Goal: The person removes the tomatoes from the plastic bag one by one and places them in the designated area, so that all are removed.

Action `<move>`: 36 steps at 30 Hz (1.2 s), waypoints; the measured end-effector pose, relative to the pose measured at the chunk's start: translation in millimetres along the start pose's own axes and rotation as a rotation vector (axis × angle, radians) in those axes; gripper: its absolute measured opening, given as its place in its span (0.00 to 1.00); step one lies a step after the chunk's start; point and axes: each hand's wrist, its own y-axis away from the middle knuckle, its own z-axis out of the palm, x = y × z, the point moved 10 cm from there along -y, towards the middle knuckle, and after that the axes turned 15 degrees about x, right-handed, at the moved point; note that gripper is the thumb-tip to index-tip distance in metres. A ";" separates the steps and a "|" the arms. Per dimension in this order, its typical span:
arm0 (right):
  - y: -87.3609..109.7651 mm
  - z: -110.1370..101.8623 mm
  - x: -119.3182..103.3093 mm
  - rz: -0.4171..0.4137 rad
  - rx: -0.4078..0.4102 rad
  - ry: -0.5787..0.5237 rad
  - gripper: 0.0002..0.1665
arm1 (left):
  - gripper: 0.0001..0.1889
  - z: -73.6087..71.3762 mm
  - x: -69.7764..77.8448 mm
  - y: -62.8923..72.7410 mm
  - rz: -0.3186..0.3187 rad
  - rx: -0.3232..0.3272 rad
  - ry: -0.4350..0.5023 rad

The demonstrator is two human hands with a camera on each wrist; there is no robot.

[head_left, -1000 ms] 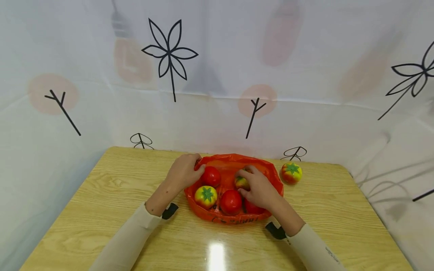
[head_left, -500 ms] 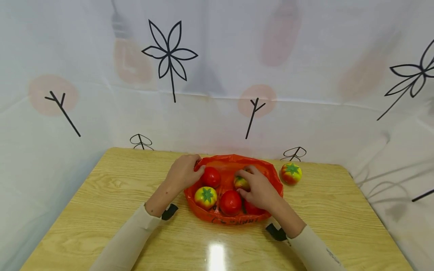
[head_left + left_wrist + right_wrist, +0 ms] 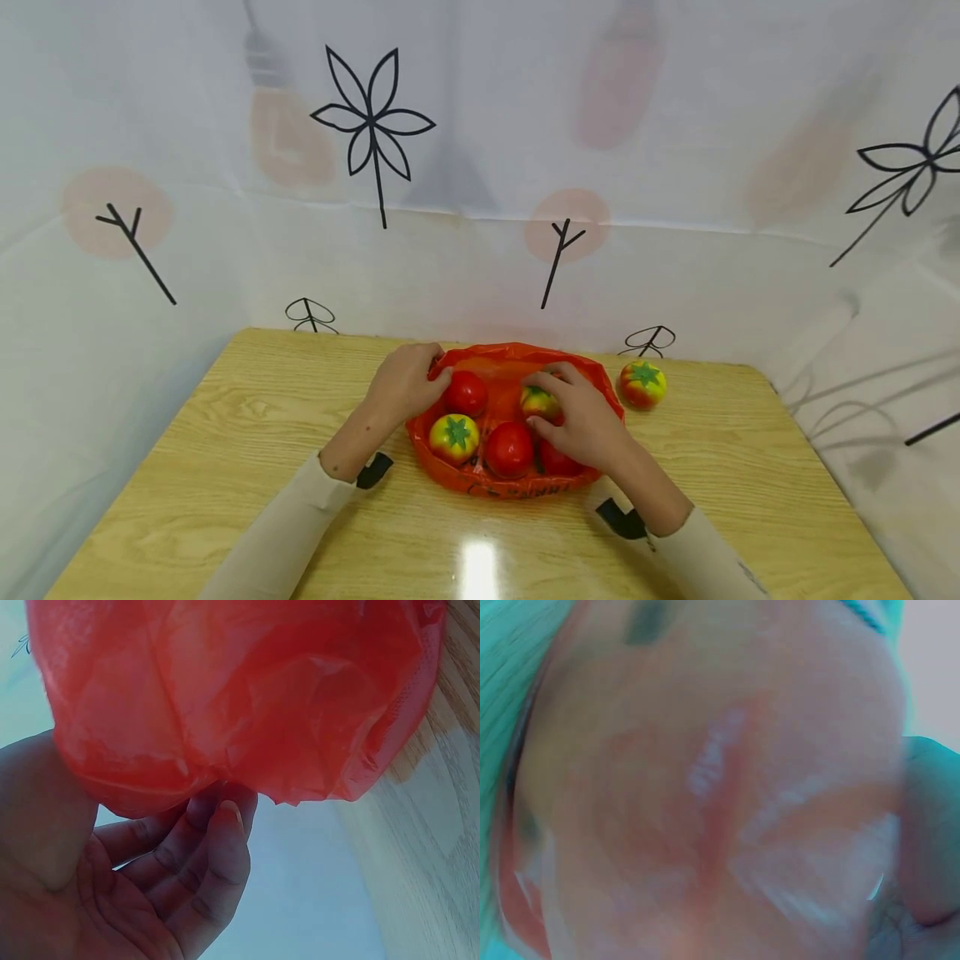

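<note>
A red plastic bag (image 3: 491, 490), its rim spread wide, lies on the table with several toy tomatoes in it. My left hand (image 3: 405, 385) grips the bag's left rim; in the left wrist view its fingers (image 3: 225, 851) curl below the red film (image 3: 247, 697). Inside the bag at the right, my right hand (image 3: 585, 417) holds a yellow-and-red tomato (image 3: 536, 402) between thumb and fingers. A red tomato (image 3: 466, 393) sits beside my left thumb, with a yellow one with a green star top (image 3: 454, 438) below it. Red film fills most of the right wrist view.
Another yellow-and-red tomato (image 3: 642, 384) stands on the wooden table (image 3: 750, 467), right of the bag. Two more red tomatoes, one at the front middle (image 3: 510, 450) and one partly under my right hand (image 3: 558, 458), lie in the bag. A patterned white cloth (image 3: 465, 250) hangs behind.
My right hand has shifted slightly right, and more of the yellow-and-red tomato under it shows. My left hand stays at the bag's rim.
</note>
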 end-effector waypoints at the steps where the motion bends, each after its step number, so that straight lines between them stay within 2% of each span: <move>1: 0.7 -3.6 -0.9 -0.007 0.011 -0.005 0.28 | 0.10 0.0 0.2 0.1 -0.001 -0.001 0.000; 13: 4.3 -37.9 -2.0 -0.026 0.091 -0.031 0.30 | 0.09 2.9 -1.3 2.2 -0.006 -0.014 -0.004; 24: 10.8 -63.4 7.1 -0.010 0.157 -0.021 0.31 | 0.10 3.7 -1.3 1.6 0.000 -0.004 -0.010; 36: 17.2 -90.2 20.4 -0.036 0.261 0.002 0.31 | 0.10 2.2 -2.3 1.3 -0.008 -0.003 -0.016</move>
